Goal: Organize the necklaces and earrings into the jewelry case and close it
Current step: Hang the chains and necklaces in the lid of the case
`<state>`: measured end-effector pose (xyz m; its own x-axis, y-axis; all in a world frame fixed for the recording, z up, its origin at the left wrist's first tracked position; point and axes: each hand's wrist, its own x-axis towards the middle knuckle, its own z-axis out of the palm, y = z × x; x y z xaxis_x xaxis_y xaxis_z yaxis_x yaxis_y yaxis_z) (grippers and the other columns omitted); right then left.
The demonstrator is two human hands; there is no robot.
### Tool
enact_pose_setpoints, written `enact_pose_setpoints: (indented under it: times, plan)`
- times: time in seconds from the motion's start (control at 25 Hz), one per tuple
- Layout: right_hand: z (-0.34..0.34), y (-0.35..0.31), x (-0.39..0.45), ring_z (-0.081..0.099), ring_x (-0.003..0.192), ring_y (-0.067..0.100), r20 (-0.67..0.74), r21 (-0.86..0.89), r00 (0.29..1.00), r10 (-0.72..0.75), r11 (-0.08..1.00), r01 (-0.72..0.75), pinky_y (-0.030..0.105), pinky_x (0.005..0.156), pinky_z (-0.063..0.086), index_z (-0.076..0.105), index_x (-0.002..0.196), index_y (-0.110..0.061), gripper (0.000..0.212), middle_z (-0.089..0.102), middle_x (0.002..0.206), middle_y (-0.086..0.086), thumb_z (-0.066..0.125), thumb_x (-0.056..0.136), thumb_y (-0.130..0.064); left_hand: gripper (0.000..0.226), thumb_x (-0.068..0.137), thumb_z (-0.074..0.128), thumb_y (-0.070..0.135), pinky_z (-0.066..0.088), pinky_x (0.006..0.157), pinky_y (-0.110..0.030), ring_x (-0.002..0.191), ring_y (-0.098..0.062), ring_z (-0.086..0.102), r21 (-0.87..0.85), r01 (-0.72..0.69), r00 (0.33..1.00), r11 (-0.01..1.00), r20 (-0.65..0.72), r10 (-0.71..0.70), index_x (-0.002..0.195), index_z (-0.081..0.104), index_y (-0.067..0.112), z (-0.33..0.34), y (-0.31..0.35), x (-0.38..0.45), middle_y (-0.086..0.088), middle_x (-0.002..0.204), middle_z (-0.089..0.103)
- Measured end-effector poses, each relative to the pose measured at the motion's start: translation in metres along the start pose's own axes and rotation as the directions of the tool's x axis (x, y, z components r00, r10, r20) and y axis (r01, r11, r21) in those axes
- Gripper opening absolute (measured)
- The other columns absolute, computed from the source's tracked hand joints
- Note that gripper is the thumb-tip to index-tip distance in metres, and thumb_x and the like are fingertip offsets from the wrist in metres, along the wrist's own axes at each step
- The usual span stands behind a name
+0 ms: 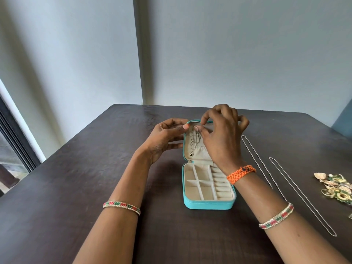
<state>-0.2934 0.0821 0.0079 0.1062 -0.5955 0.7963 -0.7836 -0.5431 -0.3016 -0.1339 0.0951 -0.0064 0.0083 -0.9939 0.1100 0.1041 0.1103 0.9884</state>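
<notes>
Pale grey walls back a dark wooden tabletop (95,187). At the raised lid of the open turquoise jewelry case (208,203), the right hand (222,138) pinches the top of a silver pendant necklace (193,142) hanging inside the lid, while the left hand (167,138) grips the lid's left edge. Beige compartments lie below in the base. Right of the case, two long chain necklaces (297,189) stretch side by side, and a cluster of gold earrings (335,187) sits by the edge.
</notes>
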Motion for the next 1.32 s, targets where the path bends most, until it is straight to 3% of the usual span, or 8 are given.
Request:
enact_pose_setpoints:
  times: [0.24,0.4,0.52,0.8,0.92,1.2,1.32]
  plan:
    - [0.004,0.002,0.000,0.049,0.101,0.018,0.008,0.064,1.000,-0.018,0.998,0.018,0.026,0.081,0.014,0.065,0.078,-0.027,0.017,0.056,0.098,-0.006,0.074,0.072,-0.014,0.013,0.085,0.066,0.022,0.055,0.069,-0.028,0.085,-0.017,0.066,0.003,0.002,1.000,1.000,-0.021,-0.001,0.098,0.068,0.019,0.001,-0.001,0.001,-0.003,0.096,0.069]
    - [0.002,0.001,-0.003,0.049,0.107,0.021,0.047,0.058,0.998,-0.043,0.998,0.041,0.033,0.085,0.019,0.069,0.080,-0.024,0.030,0.058,0.104,-0.002,0.059,0.072,0.003,0.014,0.086,0.066,0.023,0.054,0.067,-0.026,0.084,-0.017,0.065,0.005,0.009,0.999,1.000,-0.054,-0.009,0.098,0.069,0.018,0.001,-0.005,0.001,-0.003,0.095,0.069]
    - [0.003,-0.001,-0.006,0.047,0.114,0.023,0.129,0.038,0.986,-0.101,0.995,0.097,0.035,0.087,0.018,0.070,0.068,-0.026,0.035,0.061,0.112,-0.001,0.046,0.059,-0.001,0.011,0.086,0.066,0.022,0.054,0.063,-0.024,0.080,-0.016,0.066,-0.001,0.006,0.995,1.000,-0.099,-0.006,0.095,0.070,0.018,0.001,-0.006,0.001,-0.001,0.089,0.070]
    - [0.015,0.001,-0.013,0.036,0.130,0.026,0.346,-0.016,0.934,-0.091,0.995,0.103,0.041,0.099,0.012,0.070,0.060,-0.026,0.027,0.057,0.131,-0.002,0.055,0.062,-0.004,0.010,0.086,0.067,0.023,0.055,0.061,-0.023,0.077,-0.015,0.066,-0.020,0.020,0.977,1.000,-0.211,-0.024,0.093,0.069,0.016,-0.001,-0.010,0.003,-0.002,0.087,0.070]
    - [0.012,0.000,-0.012,0.040,0.127,0.026,0.300,0.036,0.952,-0.060,0.998,0.051,0.040,0.098,0.014,0.065,0.057,-0.023,0.028,0.059,0.127,0.001,0.042,0.056,-0.009,0.010,0.087,0.065,0.024,0.054,0.060,-0.023,0.078,-0.015,0.066,-0.011,0.022,0.977,1.000,-0.213,-0.024,0.093,0.069,0.016,0.000,-0.010,0.003,-0.002,0.088,0.069]
    - [0.012,0.000,-0.012,0.046,0.119,0.027,0.179,0.076,0.982,-0.064,0.996,0.051,0.038,0.095,0.018,0.065,0.064,-0.019,0.029,0.062,0.120,0.005,0.041,0.060,-0.005,0.007,0.088,0.064,0.023,0.055,0.060,-0.024,0.078,-0.016,0.066,-0.012,0.025,0.978,1.000,-0.208,-0.027,0.091,0.068,0.017,0.002,-0.007,0.004,-0.001,0.088,0.069]
    - [0.011,0.001,-0.013,0.045,0.120,0.026,0.183,0.072,0.980,-0.079,0.995,0.066,0.037,0.094,0.018,0.067,0.070,-0.019,0.028,0.060,0.121,0.005,0.050,0.064,0.002,0.007,0.088,0.064,0.023,0.054,0.059,-0.023,0.077,-0.015,0.066,-0.006,0.024,0.978,1.000,-0.209,-0.025,0.090,0.068,0.018,0.003,-0.006,0.003,0.000,0.087,0.069]
